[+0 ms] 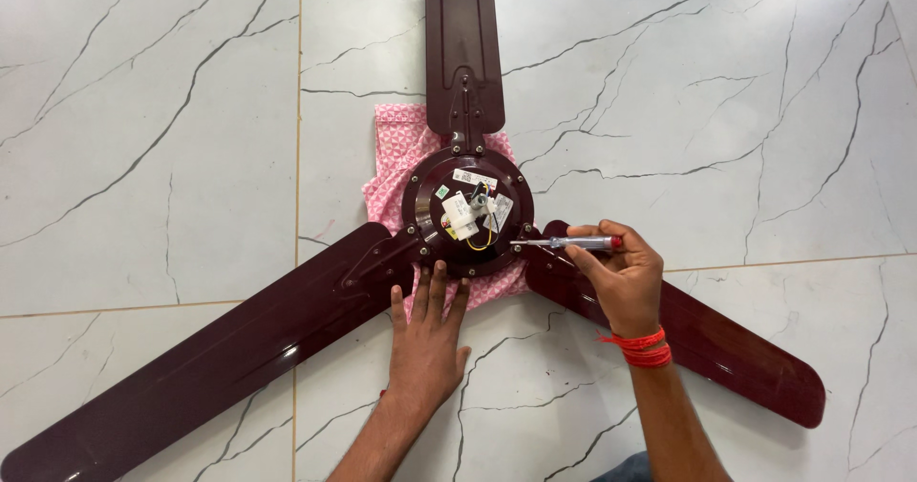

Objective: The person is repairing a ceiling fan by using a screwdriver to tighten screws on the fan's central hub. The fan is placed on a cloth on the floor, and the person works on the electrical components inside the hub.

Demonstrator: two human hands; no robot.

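A dark maroon ceiling fan lies on the marble floor, its round motor housing facing up with a white capacitor and wires in the middle. Three blades spread out: one upward, one to the lower left, one to the lower right. My right hand grips a screwdriver with a clear, red-capped handle, its tip at the housing's right rim. My left hand lies flat, fingers spread, touching the housing's lower edge.
A pink patterned cloth lies under the motor housing. The white marble floor tiles with dark veins surround the fan. A red thread band wraps my right wrist.
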